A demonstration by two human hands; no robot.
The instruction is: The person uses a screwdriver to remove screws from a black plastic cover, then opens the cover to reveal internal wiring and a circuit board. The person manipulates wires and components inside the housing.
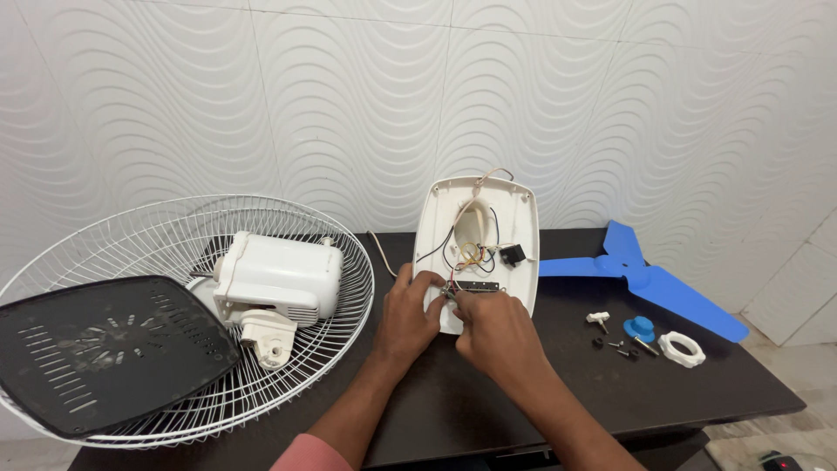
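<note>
- Step in hand, as judged: work on the wiring inside the white base housing (475, 253), which stands open side toward the person, tilted back against the wall.
- Left hand (408, 316): fingers curled narrow, pinching at the lower inner edge of the housing, beside the wire bundle (471, 255).
- Right hand (493, 331): touching the left, fingertips closed at the small dark switch strip (477, 286); whether it grips a wire or tool, cannot tell.
- Housing long axis runs away from the hands, narrow top end up and toward the wall; a cord leaves its top.
- Next move, judged: fine fingertip control, steady housing, no pull on thin leads.
- Left of the left hand: wire guard (187, 323) holding the white motor unit (277, 277) and a black cover (105, 349).
- Right of the right hand: blue fan blade (649, 279), small screws (621, 347), white ring nut (681, 349).
</note>
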